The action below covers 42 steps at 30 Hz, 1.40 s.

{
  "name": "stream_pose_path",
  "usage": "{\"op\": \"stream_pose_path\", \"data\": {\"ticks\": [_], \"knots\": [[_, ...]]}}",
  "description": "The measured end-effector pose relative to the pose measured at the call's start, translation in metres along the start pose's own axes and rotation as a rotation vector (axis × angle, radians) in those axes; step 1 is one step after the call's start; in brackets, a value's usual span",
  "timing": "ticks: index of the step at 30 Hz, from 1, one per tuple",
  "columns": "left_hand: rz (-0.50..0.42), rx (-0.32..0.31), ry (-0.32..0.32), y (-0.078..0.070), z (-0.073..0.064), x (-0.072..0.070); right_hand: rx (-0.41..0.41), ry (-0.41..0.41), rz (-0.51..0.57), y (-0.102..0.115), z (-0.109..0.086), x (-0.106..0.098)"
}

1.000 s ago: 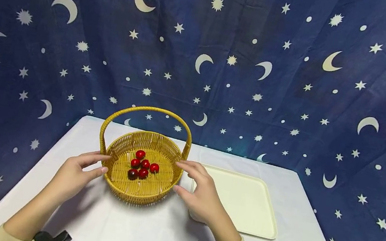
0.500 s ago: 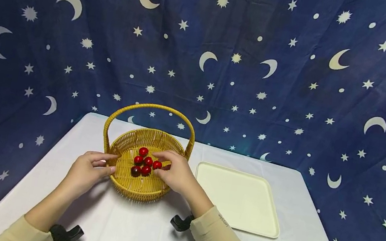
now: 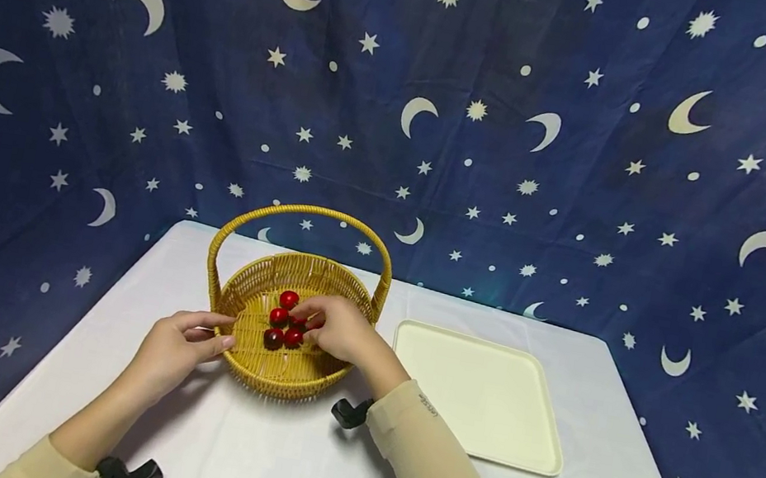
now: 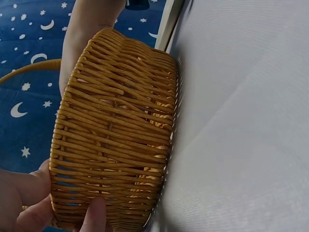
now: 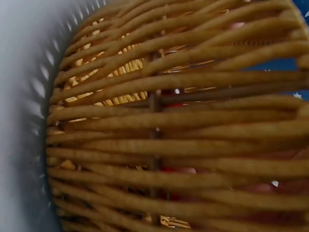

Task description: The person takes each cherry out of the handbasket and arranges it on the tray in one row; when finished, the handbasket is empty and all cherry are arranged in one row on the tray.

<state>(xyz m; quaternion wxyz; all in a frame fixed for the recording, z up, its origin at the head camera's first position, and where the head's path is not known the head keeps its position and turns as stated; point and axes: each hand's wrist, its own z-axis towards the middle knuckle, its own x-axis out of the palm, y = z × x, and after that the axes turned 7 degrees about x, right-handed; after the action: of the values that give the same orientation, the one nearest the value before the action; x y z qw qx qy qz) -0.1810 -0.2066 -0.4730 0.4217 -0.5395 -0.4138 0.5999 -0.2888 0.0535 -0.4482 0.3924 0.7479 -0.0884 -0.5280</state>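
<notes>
A round yellow wicker basket [image 3: 278, 377] with a tall arched handle stands on the table. Several dark red cherries [image 3: 273, 338] lie together on its bottom. At the basket's left side, my left hand [image 3: 170, 347] holds the rim, and in the left wrist view its thumb [image 4: 95, 215] lies against the outer weave. My right hand [image 3: 342, 331] reaches over the right rim with bent fingers among the cherries. It covers the rightmost one, and whether it grips a cherry cannot be made out. In the right wrist view the basket's weave [image 5: 217, 145] hides most of the right hand.
A cream rectangular tray [image 3: 478, 396] lies to the right of the basket. White cloth covers the table [image 3: 244, 451]. Behind it hangs a dark blue curtain [image 3: 381, 63] with moons and stars. A black wrist mount [image 3: 349, 413] sits below the right hand.
My right hand has moved left from outside the basket's right rim to the cherries inside. My left hand stays at the left rim. The view has shifted slightly.
</notes>
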Motion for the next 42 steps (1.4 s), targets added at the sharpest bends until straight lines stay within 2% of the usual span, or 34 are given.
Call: {"op": "stream_pose_path", "data": {"ticks": [3,9,15,18,23,27,30,36,42], "knots": [[-0.022,0.01,0.002,0.0,0.0,0.002,0.004,0.036,-0.023,0.0,0.004,0.002],[-0.021,0.012,0.006,-0.001,0.0,0.003,0.025,0.055,-0.06,0.002,0.007,0.008],[-0.014,0.003,0.002,-0.003,-0.001,0.003,0.021,0.081,-0.175,0.006,0.011,0.016],[-0.019,-0.001,0.004,-0.004,-0.001,0.004,0.032,0.088,-0.197,0.007,0.011,0.016],[-0.018,0.005,-0.005,-0.004,0.001,0.004,0.018,0.092,-0.151,0.009,0.012,0.014],[-0.04,-0.01,-0.01,-0.003,0.001,0.004,0.018,0.09,-0.065,0.01,0.012,0.011],[-0.052,-0.02,-0.012,-0.002,0.002,0.003,0.013,0.063,-0.032,0.013,0.009,0.007],[-0.056,-0.031,-0.014,-0.001,0.001,0.002,-0.045,-0.026,0.029,0.016,-0.008,-0.007],[-0.076,-0.029,-0.015,0.002,0.001,0.004,-0.059,-0.099,0.121,0.006,-0.036,-0.022]]}}
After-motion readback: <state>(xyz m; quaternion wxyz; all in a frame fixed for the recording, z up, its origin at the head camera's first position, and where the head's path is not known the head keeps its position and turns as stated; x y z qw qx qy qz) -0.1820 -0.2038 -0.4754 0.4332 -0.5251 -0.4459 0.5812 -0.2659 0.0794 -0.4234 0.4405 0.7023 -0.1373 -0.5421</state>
